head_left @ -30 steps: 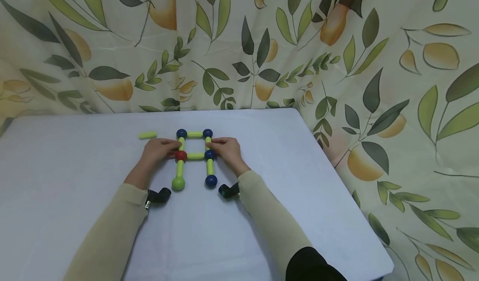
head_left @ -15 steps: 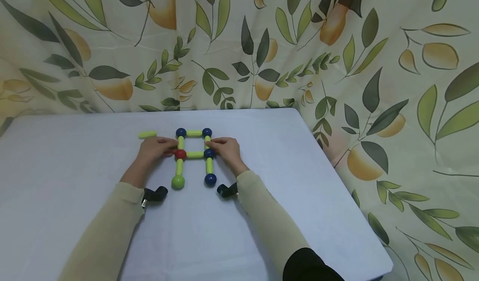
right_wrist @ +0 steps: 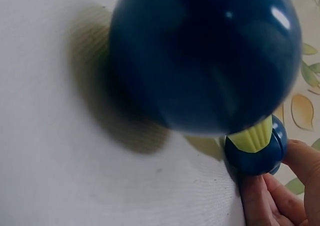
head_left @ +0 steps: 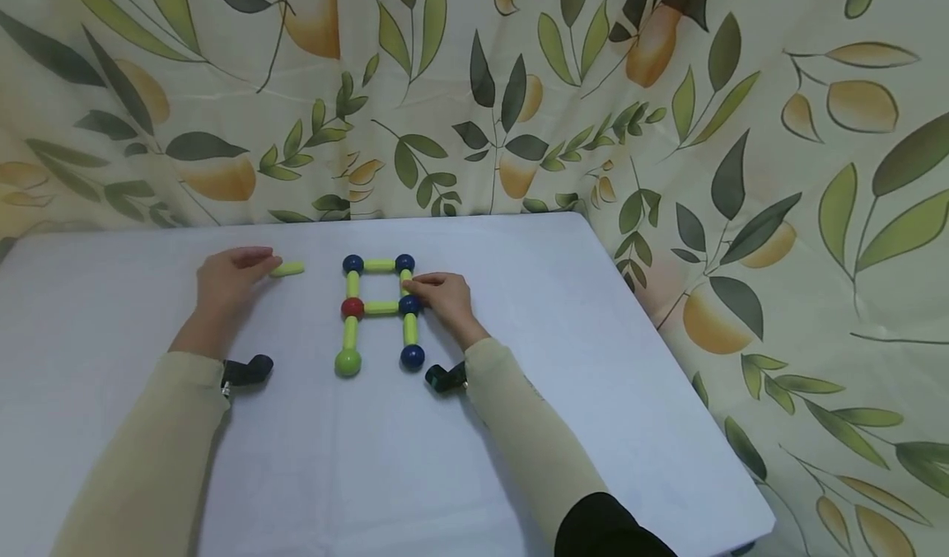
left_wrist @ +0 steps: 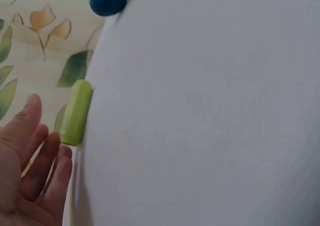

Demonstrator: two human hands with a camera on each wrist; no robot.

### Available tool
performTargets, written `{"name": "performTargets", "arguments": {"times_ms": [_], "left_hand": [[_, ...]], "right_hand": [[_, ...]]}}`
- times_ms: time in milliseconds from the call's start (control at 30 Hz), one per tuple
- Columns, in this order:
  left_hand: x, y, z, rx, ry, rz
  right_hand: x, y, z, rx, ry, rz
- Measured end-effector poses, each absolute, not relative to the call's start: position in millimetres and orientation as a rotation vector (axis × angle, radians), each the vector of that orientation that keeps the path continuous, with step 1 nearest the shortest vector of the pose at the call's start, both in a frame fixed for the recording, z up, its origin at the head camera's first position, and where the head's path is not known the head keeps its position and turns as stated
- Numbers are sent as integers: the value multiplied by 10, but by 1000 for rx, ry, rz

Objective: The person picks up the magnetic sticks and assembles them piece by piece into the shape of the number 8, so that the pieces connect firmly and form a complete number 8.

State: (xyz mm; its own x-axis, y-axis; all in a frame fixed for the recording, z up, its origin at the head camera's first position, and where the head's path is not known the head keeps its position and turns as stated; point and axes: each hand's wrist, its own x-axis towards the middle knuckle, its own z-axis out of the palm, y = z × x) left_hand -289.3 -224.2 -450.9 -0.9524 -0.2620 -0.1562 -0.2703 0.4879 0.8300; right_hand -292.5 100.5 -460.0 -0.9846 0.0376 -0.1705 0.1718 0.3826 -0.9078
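Note:
My left hand [head_left: 228, 293] is beside a loose lime-green rod [head_left: 291, 269] on the white tabletop. In the left wrist view the thumb and fingers stand apart near the rod's lower end [left_wrist: 75, 118], not closed round it. A flat figure of green rods and balls lies right of it: blue balls at the top corners, a red ball [head_left: 352, 307] mid-left, a green ball [head_left: 348, 363] bottom left. My right hand [head_left: 446, 303] pinches the figure's upper right rod [head_left: 405, 278], just above the middle blue ball [head_left: 409, 305]. In the right wrist view the bottom blue ball [right_wrist: 205, 55] covers much of it.
A white cloth [head_left: 400, 475] covers the table. Its back edge meets a leaf-and-fruit patterned curtain [head_left: 474, 87], which also hangs along the right side. A black camera mount sits on each wrist.
My left hand has let go of the figure's left side and moved left to the loose rod. The right hand keeps its hold in nearly the same place; the head view has shifted slightly.

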Motion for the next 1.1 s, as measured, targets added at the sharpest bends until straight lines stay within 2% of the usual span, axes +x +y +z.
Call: {"name": "performTargets", "arguments": {"times_ms": [667,1100], "left_hand": [[-2963,-2283,-4671,-339,2817,1355],[-2791,-2249,-4708,-363,2803,1456]], "right_hand": [[-2922,1003,-4613,210,2504,-1686],[-2925,983,-4617,199,2559,-1654]]}}
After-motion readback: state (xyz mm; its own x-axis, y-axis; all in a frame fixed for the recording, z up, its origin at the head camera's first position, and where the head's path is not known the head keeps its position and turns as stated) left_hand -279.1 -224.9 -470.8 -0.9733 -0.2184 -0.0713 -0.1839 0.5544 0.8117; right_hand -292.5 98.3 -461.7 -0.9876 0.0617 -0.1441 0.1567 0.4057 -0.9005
